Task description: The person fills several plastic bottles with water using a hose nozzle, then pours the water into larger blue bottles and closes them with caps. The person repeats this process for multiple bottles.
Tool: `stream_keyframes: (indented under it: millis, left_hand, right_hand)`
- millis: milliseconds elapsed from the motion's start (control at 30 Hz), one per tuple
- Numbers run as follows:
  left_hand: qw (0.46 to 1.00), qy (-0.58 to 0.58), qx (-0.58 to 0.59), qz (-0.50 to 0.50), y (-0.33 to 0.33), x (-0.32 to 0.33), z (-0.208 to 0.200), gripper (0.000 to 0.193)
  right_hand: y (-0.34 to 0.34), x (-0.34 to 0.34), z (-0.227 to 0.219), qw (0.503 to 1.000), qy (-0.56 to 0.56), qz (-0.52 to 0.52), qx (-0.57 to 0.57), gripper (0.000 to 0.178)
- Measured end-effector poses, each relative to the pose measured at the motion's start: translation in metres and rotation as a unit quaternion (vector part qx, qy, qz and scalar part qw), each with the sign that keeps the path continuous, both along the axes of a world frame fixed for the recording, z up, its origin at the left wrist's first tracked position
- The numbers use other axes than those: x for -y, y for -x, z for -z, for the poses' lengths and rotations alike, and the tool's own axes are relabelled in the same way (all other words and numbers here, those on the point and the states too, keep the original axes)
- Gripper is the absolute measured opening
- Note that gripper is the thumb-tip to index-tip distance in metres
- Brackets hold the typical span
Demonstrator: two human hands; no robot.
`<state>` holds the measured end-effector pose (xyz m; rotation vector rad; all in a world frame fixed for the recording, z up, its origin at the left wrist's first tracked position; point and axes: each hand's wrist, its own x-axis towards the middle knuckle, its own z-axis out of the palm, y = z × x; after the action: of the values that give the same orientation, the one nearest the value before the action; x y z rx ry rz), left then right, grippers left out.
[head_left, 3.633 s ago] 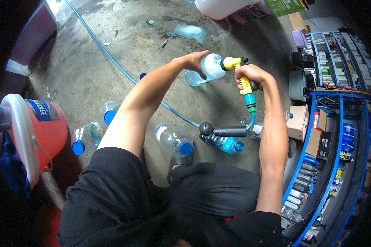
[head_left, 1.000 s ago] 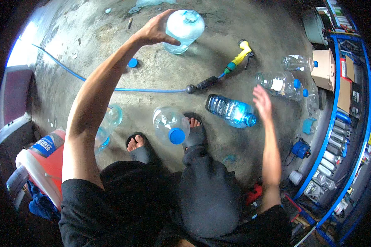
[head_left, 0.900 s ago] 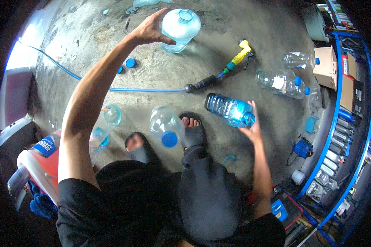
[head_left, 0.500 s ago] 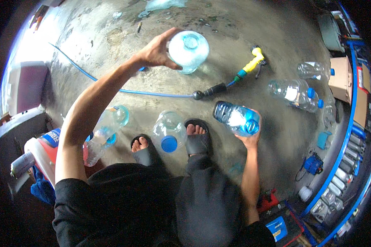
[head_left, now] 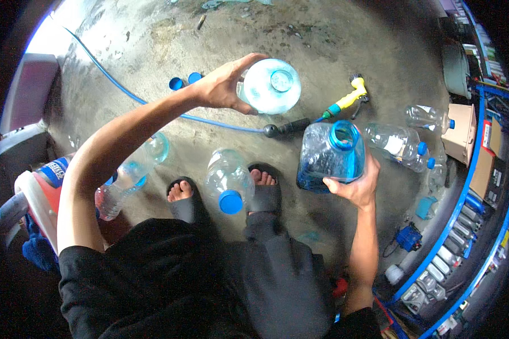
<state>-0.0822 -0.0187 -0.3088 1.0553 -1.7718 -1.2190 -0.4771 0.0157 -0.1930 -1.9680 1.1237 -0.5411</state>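
One foamy bottle is gripped by the left hand; to its right, the right hand grips the blue bottle, now turned mouth-up. Neither hand is free.

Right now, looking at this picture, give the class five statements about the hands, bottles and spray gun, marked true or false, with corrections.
1. The left hand holds an uncapped bottle. True.
2. The right hand holds the spray gun. False: it grips a blue bottle; the spray gun lies on the floor.
3. Two loose blue caps lie on the floor. True.
4. The bottle between the feet has no cap. False: that clear bottle wears a blue lid.
5. The hose is red. False: it is blue.
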Motion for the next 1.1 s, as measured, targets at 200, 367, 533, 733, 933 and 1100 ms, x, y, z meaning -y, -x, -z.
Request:
stream_keyframes:
  millis: [200,367,533,733,933,1100]
  left_hand:
    - [0.995,0.081,0.059,0.013,-0.005,0.002,0.002,0.116]
    - [0.991,0.084,0.102,0.034,-0.006,0.009,0.000,0.115]
    - [0.984,0.161,0.081,0.005,-0.004,0.005,0.002,0.109]
    - [0.987,0.137,0.085,0.021,-0.004,0.008,0.003,0.114]
    - [0.984,0.156,0.081,0.015,-0.004,0.009,0.002,0.111]
    - [0.987,0.133,0.087,0.013,-0.003,0.008,0.002,0.111]
  right_hand:
    - [-0.033,0.029,-0.039,0.990,0.022,-0.077,-0.120,0.110]
    - [-0.051,0.039,-0.052,0.982,-0.003,-0.093,-0.162,0.107]
    - [-0.063,0.041,-0.064,0.978,-0.034,-0.081,-0.191,0.107]
    - [-0.076,0.042,-0.076,0.971,-0.098,-0.064,-0.206,0.104]
    - [-0.082,0.048,-0.081,0.962,-0.077,-0.094,-0.246,0.102]
    - [-0.085,0.049,-0.081,0.965,-0.088,-0.098,-0.229,0.101]
